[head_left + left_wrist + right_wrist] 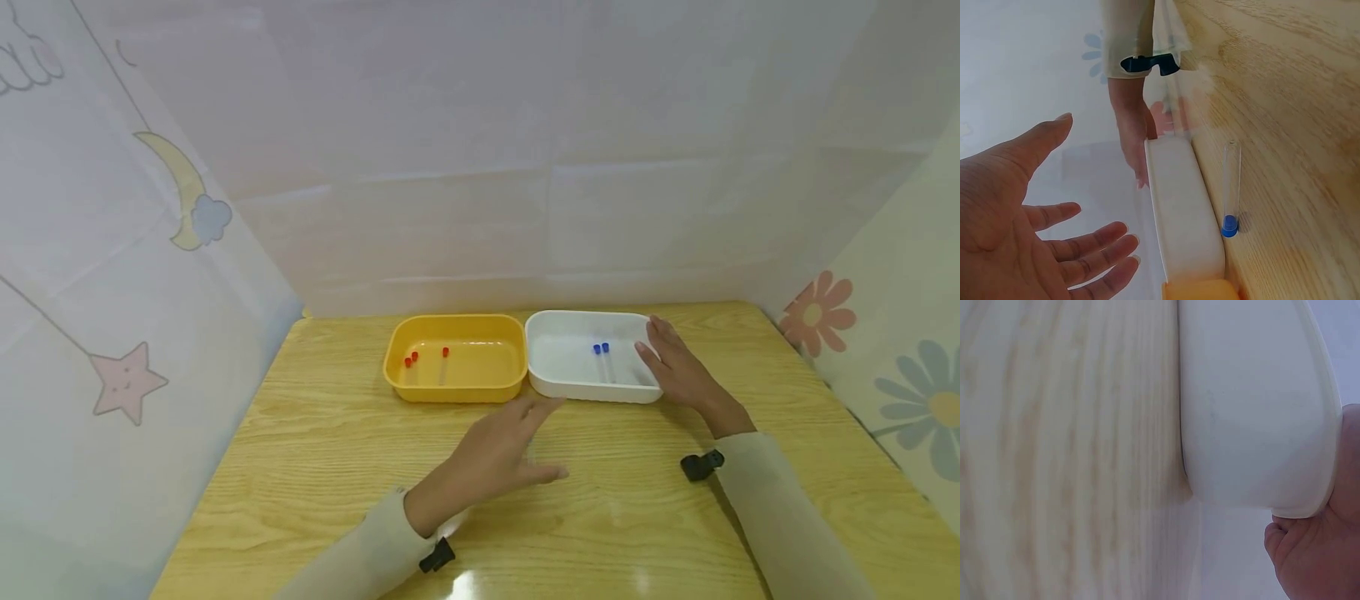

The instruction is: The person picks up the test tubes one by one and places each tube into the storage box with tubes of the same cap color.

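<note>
My left hand point(495, 457) hovers over the table with thumb and fingers spread, holding nothing. Below it lies a clear test tube point(1232, 181) with a blue cap point(1229, 226), in front of the white tray point(1182, 206); in the head view the hand hides most of this tube. At the right end of the white tray point(555, 387), my right hand point(682, 375) grips the rim, thumb towards the inside and fingers curled beneath the lip point(1300, 540). Inside that tray lie two tubes with blue caps point(605, 347).
A yellow tray point(457, 393) stands against the white tray's left side and holds 3 tubes with red caps point(446, 352). Both trays sit near the back of the wooden table point(315, 467). Printed cloth walls point(450, 217) surround the table at the back and sides.
</note>
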The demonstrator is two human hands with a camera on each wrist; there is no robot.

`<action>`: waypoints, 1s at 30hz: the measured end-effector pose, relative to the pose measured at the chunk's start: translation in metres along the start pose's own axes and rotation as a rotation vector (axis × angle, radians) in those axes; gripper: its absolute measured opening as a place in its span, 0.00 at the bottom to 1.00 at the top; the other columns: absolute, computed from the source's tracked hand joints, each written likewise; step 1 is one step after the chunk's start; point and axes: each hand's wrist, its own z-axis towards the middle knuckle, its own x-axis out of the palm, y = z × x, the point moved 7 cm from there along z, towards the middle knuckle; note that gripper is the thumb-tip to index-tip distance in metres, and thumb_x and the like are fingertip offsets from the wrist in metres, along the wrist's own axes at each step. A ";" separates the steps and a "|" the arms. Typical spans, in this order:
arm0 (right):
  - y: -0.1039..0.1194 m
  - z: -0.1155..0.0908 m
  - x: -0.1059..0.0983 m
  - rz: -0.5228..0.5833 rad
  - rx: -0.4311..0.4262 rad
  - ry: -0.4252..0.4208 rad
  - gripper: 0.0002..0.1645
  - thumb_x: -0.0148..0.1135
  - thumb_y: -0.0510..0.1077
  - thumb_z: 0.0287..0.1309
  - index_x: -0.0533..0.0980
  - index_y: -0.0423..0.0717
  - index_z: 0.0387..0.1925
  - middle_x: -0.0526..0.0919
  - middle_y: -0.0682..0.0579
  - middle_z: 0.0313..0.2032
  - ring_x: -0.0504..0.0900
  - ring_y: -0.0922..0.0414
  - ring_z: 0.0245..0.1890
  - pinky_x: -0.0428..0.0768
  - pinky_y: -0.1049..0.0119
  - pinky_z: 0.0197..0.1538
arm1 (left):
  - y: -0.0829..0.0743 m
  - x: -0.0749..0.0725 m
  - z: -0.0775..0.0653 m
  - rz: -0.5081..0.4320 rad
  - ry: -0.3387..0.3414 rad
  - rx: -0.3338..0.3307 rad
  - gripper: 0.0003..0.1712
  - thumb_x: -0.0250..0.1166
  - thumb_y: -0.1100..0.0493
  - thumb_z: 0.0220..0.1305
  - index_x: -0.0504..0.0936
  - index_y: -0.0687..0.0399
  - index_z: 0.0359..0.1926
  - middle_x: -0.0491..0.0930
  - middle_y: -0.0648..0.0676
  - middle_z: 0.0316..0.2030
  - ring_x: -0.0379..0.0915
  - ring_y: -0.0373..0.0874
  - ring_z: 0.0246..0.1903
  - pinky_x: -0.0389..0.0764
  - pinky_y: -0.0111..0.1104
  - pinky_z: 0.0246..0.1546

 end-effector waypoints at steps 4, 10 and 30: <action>0.001 -0.001 -0.001 0.006 -0.001 -0.004 0.45 0.32 0.61 0.81 0.35 0.32 0.78 0.30 0.37 0.79 0.28 0.38 0.78 0.35 0.35 0.74 | 0.000 0.001 -0.002 0.013 -0.012 -0.008 0.54 0.69 0.29 0.58 0.57 0.38 0.79 0.74 0.51 0.61 0.74 0.39 0.48 0.80 0.30 0.39; 0.001 -0.001 -0.002 0.016 -0.011 -0.007 0.45 0.32 0.60 0.81 0.35 0.31 0.78 0.30 0.36 0.79 0.28 0.38 0.78 0.35 0.35 0.74 | 0.003 0.002 -0.006 0.032 -0.029 -0.029 0.54 0.71 0.29 0.56 0.60 0.38 0.78 0.75 0.50 0.58 0.73 0.38 0.44 0.78 0.28 0.34; -0.002 0.000 0.001 0.015 -0.006 -0.004 0.46 0.33 0.61 0.81 0.35 0.34 0.78 0.30 0.38 0.79 0.29 0.37 0.78 0.35 0.34 0.74 | 0.021 0.021 -0.018 0.070 0.145 -0.119 0.57 0.72 0.28 0.52 0.63 0.46 0.76 0.73 0.57 0.63 0.75 0.48 0.56 0.81 0.35 0.40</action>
